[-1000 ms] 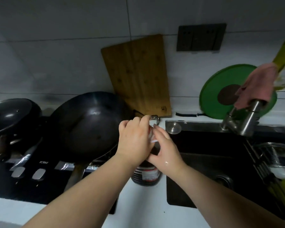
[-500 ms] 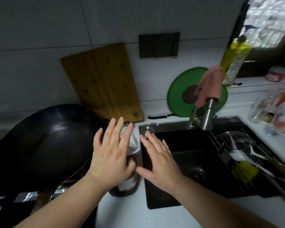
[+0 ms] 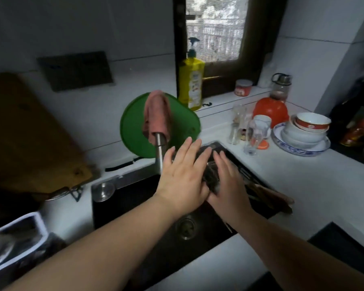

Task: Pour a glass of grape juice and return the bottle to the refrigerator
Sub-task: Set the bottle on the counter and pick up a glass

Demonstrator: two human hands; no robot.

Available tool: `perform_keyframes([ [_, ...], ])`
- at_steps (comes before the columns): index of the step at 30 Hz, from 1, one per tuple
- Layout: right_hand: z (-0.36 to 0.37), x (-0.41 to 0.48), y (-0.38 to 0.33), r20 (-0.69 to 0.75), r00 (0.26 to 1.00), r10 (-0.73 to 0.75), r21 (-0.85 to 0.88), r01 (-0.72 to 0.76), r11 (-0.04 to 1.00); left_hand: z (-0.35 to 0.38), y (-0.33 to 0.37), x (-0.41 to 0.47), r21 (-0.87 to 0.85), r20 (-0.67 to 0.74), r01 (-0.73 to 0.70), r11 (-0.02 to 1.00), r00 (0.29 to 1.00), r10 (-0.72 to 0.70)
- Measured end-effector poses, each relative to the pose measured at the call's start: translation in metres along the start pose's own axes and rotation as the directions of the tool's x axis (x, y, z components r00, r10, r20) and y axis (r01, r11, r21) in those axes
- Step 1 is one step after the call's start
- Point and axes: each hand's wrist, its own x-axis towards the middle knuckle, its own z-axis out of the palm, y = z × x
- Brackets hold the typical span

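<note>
My left hand and my right hand hover side by side over the black sink, fingers spread and flat, holding nothing. Clear drinking glasses stand on the white counter to the right of the sink, well beyond my fingertips. A jar with a white rim shows at the left edge, blurred. No juice bottle or refrigerator is in view.
A steel tap with a pink cloth draped on it rises just left of my left hand. Behind stand a green board, a yellow soap bottle and a wooden board. Stacked bowls sit right.
My hands let go of the jar and moved right with fingers spread, over the sink. The view swung right; the wok left the frame and the window and dishes came in.
</note>
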Motion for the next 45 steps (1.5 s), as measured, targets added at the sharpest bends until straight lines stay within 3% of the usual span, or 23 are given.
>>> perform_keyframes([
  [5, -0.042, 0.038, 0.109, -0.01, 0.997, 0.072, 0.017, -0.072, 0.997, 0.061, 0.068, 0.09, 0.009, 0.021, -0.047, 0.999, 0.999, 0.047],
  [13, -0.071, 0.124, 0.278, -0.035, 0.994, 0.102, -0.062, -0.104, 0.993, 0.157, 0.136, 0.234, -0.002, 0.119, 0.118, 0.993, 0.986, -0.117],
  [22, -0.037, 0.191, 0.362, 0.008, 0.977, 0.213, -0.035, -0.213, 0.977, 0.236, 0.147, 0.293, 0.056, 0.123, 0.311, 0.949, 0.941, -0.316],
  [29, -0.017, 0.203, 0.372, 0.035, 0.985, 0.17, -0.019, -0.169, 0.985, 0.268, 0.153, 0.3, -0.052, 0.04, 0.407, 0.912, 0.913, -0.406],
  [32, -0.005, 0.204, 0.368, 0.037, 0.975, 0.218, 0.182, -0.222, 0.958, 0.276, 0.15, 0.299, -0.126, 0.079, 0.435, 0.892, 0.9, -0.428],
  [36, -0.01, 0.194, 0.345, 0.078, 0.966, 0.248, 0.485, -0.254, 0.837, 0.269, 0.145, 0.287, -0.302, 0.031, 0.451, 0.84, 0.885, -0.464],
  [41, -0.022, 0.182, 0.308, -0.014, 0.982, 0.187, 0.621, -0.138, 0.771, 0.232, 0.134, 0.255, -0.385, -0.072, 0.368, 0.846, 0.902, -0.425],
  [45, -0.033, 0.177, 0.266, 0.051, 0.988, 0.143, 0.687, -0.139, 0.713, 0.185, 0.114, 0.223, -0.412, -0.122, 0.285, 0.865, 0.924, -0.362],
])
